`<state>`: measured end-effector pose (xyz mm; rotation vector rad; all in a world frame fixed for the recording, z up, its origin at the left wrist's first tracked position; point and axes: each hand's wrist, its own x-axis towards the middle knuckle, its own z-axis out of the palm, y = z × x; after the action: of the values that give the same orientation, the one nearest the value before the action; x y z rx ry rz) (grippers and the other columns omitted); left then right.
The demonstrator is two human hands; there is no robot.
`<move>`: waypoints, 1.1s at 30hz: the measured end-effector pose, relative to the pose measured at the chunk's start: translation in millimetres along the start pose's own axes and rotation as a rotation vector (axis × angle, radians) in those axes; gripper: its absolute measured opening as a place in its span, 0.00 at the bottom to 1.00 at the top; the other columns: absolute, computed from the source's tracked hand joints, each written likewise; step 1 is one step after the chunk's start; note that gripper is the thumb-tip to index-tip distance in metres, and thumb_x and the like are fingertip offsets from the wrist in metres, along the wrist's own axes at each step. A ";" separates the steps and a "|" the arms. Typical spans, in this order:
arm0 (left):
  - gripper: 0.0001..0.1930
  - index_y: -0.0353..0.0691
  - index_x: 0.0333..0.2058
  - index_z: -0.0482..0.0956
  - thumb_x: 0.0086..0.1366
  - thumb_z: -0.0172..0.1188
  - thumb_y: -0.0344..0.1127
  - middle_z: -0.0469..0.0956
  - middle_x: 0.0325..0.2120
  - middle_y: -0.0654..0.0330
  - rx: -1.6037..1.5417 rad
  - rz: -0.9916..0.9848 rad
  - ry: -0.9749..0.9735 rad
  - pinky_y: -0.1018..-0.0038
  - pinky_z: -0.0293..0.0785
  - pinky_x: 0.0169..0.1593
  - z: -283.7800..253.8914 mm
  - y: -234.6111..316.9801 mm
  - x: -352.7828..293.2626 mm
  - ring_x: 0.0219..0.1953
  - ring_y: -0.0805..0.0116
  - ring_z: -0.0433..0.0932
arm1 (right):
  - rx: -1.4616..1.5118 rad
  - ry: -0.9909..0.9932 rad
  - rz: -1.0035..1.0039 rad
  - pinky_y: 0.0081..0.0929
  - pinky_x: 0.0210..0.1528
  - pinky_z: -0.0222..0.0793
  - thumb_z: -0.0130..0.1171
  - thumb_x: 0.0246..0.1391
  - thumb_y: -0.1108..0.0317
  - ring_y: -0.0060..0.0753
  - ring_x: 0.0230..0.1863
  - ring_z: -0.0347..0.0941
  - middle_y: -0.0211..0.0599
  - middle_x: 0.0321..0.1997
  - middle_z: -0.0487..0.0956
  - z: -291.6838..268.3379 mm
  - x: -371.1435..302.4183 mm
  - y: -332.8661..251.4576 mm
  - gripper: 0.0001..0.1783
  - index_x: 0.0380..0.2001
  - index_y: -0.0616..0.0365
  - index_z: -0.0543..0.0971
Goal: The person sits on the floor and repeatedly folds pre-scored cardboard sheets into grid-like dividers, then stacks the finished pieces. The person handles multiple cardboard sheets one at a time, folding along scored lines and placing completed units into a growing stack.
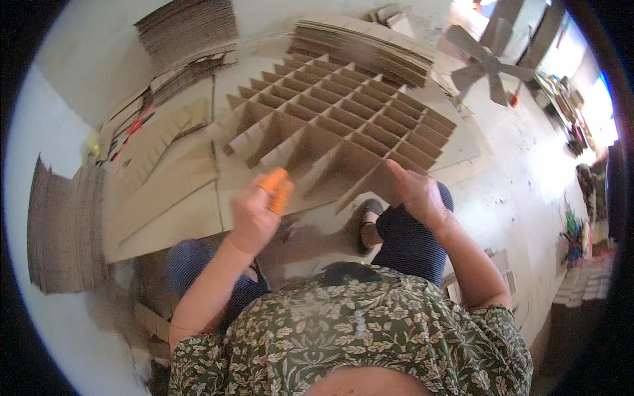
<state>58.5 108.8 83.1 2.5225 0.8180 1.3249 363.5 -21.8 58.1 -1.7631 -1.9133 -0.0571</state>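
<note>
A cardboard divider grid (310,105) of interlocked brown strips lies on the sheet-covered work surface in front of me. At its near right corner, my right hand (422,197) grips the end of a cardboard strip, the fingers partly hidden behind the hand. My left hand (256,210) is curled closed, a little apart from the near left edge of the grid. Orange bands (277,188) sit around its fingers. Motion blurs this hand, and whether something small is inside it cannot be made out. The near strips of the grid fan out toward me with wider gaps.
Stacked cardboard strips (363,46) lie behind the grid. More stacks stand far left (188,33) and near left (66,228). Loose cardboard pieces (172,178) and red-handled scissors (135,125) lie left. A fan (491,65) stands at the far right, beyond the grid.
</note>
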 end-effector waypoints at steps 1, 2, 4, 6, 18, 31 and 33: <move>0.12 0.39 0.39 0.78 0.58 0.64 0.36 0.78 0.28 0.54 -0.010 -0.155 -0.028 0.66 0.74 0.30 -12.0 -26.0 -5.9 0.29 0.57 0.78 | 0.015 0.020 -0.005 0.41 0.28 0.73 0.53 0.45 0.77 0.51 0.27 0.76 0.46 0.27 0.77 3.1 -4.0 3.1 0.33 0.59 0.52 0.67; 0.14 0.38 0.40 0.78 0.58 0.63 0.38 0.78 0.32 0.53 0.070 -0.255 -0.029 0.65 0.74 0.35 -26.5 -52.9 -9.4 0.33 0.55 0.78 | 0.032 0.039 -0.016 0.41 0.29 0.73 0.53 0.46 0.78 0.51 0.28 0.76 0.47 0.28 0.77 5.1 -6.0 5.1 0.32 0.59 0.51 0.67; 0.18 0.38 0.44 0.77 0.59 0.62 0.42 0.76 0.41 0.52 0.313 -0.375 -0.127 0.63 0.72 0.45 -53.6 -102.9 -10.8 0.43 0.54 0.76 | 0.068 0.065 -0.005 0.41 0.31 0.73 0.53 0.47 0.78 0.52 0.29 0.76 0.49 0.30 0.78 6.8 -3.7 1.4 0.31 0.58 0.52 0.68; 0.23 0.39 0.49 0.74 0.59 0.61 0.46 0.73 0.48 0.53 0.573 -0.418 -0.279 0.62 0.70 0.51 -72.0 -138.3 -18.6 0.50 0.54 0.72 | 0.121 0.078 0.031 0.42 0.33 0.74 0.53 0.49 0.79 0.53 0.31 0.76 0.50 0.31 0.78 2.8 0.2 -8.2 0.29 0.57 0.52 0.69; 0.24 0.47 0.52 0.72 0.59 0.58 0.50 0.78 0.40 0.53 0.803 -0.424 -0.756 0.60 0.74 0.43 -64.1 -218.8 -25.6 0.41 0.53 0.76 | 0.129 0.074 0.073 0.41 0.34 0.74 0.53 0.51 0.78 0.54 0.34 0.77 0.52 0.36 0.79 7.5 -7.4 -8.1 0.26 0.55 0.55 0.70; 0.14 0.38 0.45 0.79 0.60 0.59 0.26 0.80 0.33 0.51 0.329 -0.270 0.166 0.72 0.74 0.37 -108.2 -108.1 6.9 0.32 0.63 0.79 | 0.486 0.189 0.034 0.30 0.40 0.72 0.59 0.53 0.72 0.36 0.39 0.76 0.44 0.37 0.78 -24.5 24.9 -71.4 0.18 0.48 0.65 0.74; 0.15 0.37 0.46 0.79 0.59 0.59 0.24 0.80 0.38 0.52 0.304 -0.093 0.169 0.71 0.74 0.43 -95.0 -53.0 7.8 0.37 0.62 0.79 | 0.867 0.060 0.249 0.28 0.39 0.72 0.59 0.55 0.70 0.31 0.40 0.76 0.43 0.39 0.79 -20.0 34.0 -93.6 0.19 0.48 0.67 0.74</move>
<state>-34.8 148.2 123.5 2.5757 1.2425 1.4984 282.7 -11.9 118.7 -1.3344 -1.3334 0.6931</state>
